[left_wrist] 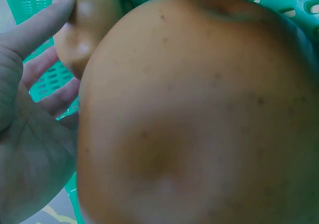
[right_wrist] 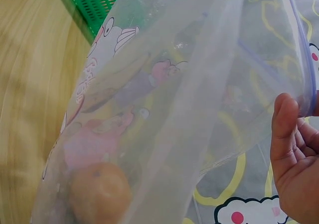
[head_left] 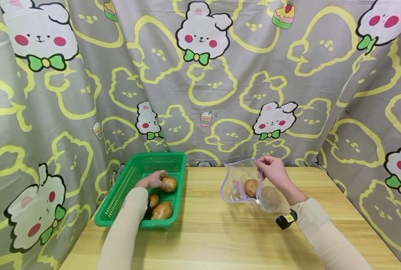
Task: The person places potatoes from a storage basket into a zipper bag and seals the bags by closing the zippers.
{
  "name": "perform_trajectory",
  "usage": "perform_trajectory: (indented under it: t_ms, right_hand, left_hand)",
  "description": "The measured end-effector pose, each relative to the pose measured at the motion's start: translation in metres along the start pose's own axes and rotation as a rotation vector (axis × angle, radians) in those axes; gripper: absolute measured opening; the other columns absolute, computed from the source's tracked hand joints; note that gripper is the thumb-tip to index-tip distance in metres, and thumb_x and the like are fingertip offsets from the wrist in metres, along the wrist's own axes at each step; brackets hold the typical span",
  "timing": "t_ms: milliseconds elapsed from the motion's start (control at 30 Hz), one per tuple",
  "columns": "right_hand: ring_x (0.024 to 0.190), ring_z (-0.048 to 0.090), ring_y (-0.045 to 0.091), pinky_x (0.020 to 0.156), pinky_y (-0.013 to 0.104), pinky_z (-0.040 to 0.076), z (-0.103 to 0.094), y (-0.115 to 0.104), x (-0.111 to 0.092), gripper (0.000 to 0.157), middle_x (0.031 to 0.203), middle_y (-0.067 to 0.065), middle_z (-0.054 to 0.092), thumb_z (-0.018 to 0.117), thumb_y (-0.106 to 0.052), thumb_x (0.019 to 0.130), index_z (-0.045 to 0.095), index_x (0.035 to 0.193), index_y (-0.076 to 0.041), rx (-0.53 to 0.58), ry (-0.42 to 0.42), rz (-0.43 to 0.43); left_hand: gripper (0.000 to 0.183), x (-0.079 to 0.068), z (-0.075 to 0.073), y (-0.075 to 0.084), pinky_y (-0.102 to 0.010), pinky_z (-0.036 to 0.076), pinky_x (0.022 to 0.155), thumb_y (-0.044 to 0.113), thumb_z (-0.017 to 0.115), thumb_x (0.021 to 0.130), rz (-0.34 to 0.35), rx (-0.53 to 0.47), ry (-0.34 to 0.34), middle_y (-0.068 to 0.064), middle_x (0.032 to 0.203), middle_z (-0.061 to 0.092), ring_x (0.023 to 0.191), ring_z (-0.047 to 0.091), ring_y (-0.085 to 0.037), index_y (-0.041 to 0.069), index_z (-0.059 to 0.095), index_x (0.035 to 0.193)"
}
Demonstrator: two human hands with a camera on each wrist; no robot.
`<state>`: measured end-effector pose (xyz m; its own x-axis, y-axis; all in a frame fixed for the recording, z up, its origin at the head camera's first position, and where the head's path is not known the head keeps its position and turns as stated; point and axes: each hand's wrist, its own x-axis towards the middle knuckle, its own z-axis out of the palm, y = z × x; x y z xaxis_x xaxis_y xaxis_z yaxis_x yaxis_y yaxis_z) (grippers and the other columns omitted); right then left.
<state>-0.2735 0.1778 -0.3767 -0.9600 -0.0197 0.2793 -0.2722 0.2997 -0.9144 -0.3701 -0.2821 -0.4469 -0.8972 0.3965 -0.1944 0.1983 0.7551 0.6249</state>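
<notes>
In the head view my left hand [head_left: 154, 180] reaches into the green basket [head_left: 100, 217] and grips a potato [head_left: 169, 184] at its right side. The left wrist view shows the thumb on one side of this potato [left_wrist: 82, 32] and fingers on the other; a larger potato [left_wrist: 189, 114] fills the foreground. More potatoes [head_left: 162, 211] lie nearer the basket's front, partly covered by the sleeve. My right hand [head_left: 273, 170] pinches the top edge of a clear zip bag [head_left: 235, 172], whose mouth gapes toward the left. Inside the bag sits one potato [head_left: 251, 187].
A small black tape measure [head_left: 286, 219] with a yellow label lies beside the right forearm. Basket and bag are on a wooden table [head_left: 200, 232], with a patterned curtain [head_left: 200, 93] behind and at both sides.
</notes>
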Motion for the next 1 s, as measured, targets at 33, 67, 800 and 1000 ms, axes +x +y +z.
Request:
perform_trajectory:
  t_ms: [33,67,800,1000]
  right_hand:
    - [0.045,0.052,0.011,0.046,0.028,0.048,0.0000,0.0000,-0.0001,0.023,0.059,0.004,0.056,0.061,-0.016,0.093,0.062,0.090,0.007,-0.002,0.000,-0.001]
    - [0.045,0.052,0.012,0.046,0.028,0.048,-0.0001,0.0002,-0.0001,0.023,0.059,0.004,0.056,0.061,-0.016,0.093,0.062,0.090,0.006,-0.002,0.001,0.000]
    - [0.046,0.052,0.011,0.045,0.028,0.048,0.0019,0.0007,-0.0006,0.023,0.059,0.005,0.056,0.061,-0.017,0.093,0.062,0.090,0.006,0.008,-0.001,0.003]
    - [0.046,0.053,0.012,0.046,0.028,0.049,0.0012,0.0003,-0.0003,0.024,0.060,0.006,0.056,0.062,-0.019,0.093,0.062,0.092,0.006,-0.005,0.002,0.013]
  left_hand:
    - [0.059,0.0005,0.0001,0.0000,-0.052,0.040,0.093,0.015,0.071,0.085,-0.004,-0.005,-0.013,-0.032,0.130,0.044,0.118,0.044,-0.046,-0.005,0.043,0.133]
    - [0.061,0.0012,0.0002,0.0000,-0.052,0.040,0.093,0.016,0.071,0.085,-0.007,-0.007,-0.028,-0.033,0.130,0.044,0.118,0.044,-0.046,-0.005,0.041,0.135]
    - [0.071,-0.0042,0.0085,-0.0053,-0.038,0.047,0.082,0.016,0.079,0.077,-0.109,-0.136,-0.072,-0.016,0.111,0.052,0.096,0.055,-0.025,0.001,0.038,0.133]
    - [0.062,-0.0047,0.0052,-0.0007,-0.044,0.049,0.081,0.006,0.078,0.076,-0.081,-0.271,-0.081,-0.019,0.106,0.052,0.088,0.058,-0.025,0.000,0.036,0.121]
